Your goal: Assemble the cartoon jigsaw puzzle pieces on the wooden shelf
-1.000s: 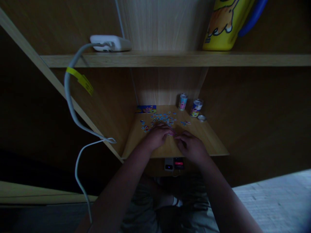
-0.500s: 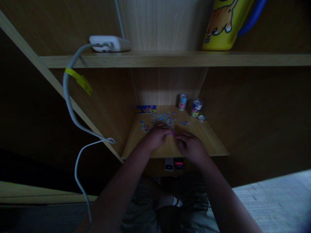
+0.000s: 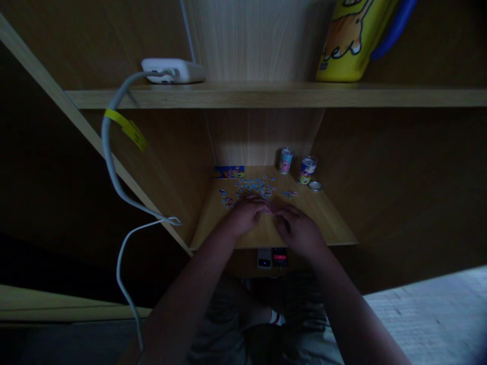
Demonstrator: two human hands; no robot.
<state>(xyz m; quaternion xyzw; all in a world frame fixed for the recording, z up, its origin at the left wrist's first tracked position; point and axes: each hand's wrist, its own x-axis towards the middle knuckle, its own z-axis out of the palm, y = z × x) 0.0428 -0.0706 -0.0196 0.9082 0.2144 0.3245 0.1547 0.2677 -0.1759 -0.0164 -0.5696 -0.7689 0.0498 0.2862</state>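
Both hands rest on a low wooden shelf board (image 3: 327, 223) in dim light. My left hand (image 3: 245, 215) and my right hand (image 3: 299, 230) meet fingertip to fingertip, fingers curled and pressed together over small jigsaw pieces that I can barely make out. Just beyond the fingers lies a loose scatter of blue puzzle pieces (image 3: 254, 186). A flat printed picture card (image 3: 229, 172) lies at the back left of the board.
Two small printed tins (image 3: 286, 160) (image 3: 307, 169) and a round lid (image 3: 315, 186) stand at the back right. On the upper shelf (image 3: 266, 95) sit a white adapter (image 3: 173, 70) with a grey cable (image 3: 110, 157) hanging down and a yellow cup (image 3: 353, 40).
The hands have stayed together at the same spot on the board; only the fingers have shifted slightly. The view has tipped down a little.
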